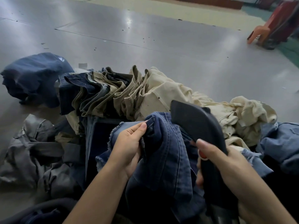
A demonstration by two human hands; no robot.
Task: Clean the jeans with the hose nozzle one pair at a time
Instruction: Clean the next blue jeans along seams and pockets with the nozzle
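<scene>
At the far left a bundled dark blue garment (34,78) lies on the grey floor (145,38), and nearer on the left a heap of crumpled grey trousers (35,151) spreads toward the bottom edge. Just right of the blue bundle, a row of folded waistbands (100,92) stands fanned on edge, dark denim at its left end turning to khaki toward the middle, and it runs on into a loose mound of cream trousers (194,101) that stretches to the right.

In the near centre the left hand (129,146) grasps a pair of blue jeans (166,151), thumb and fingers pinching a fold of the fabric by a frayed edge, so the jeans are bunched up between the two forearms above the heap. Right of it the right hand (223,160) is clenched round the dark handle of the hose nozzle (195,125), thumb lying beside a red button (203,155); the nozzle's flat black head points up and away, touching or just beside the raised fold of the blue jeans and in front of the cream mound.

At the near right, lighter blue denim (278,143) lies crumpled against the cream pile. Far right, an orange plastic chair (262,32) stands on the green strip of floor
</scene>
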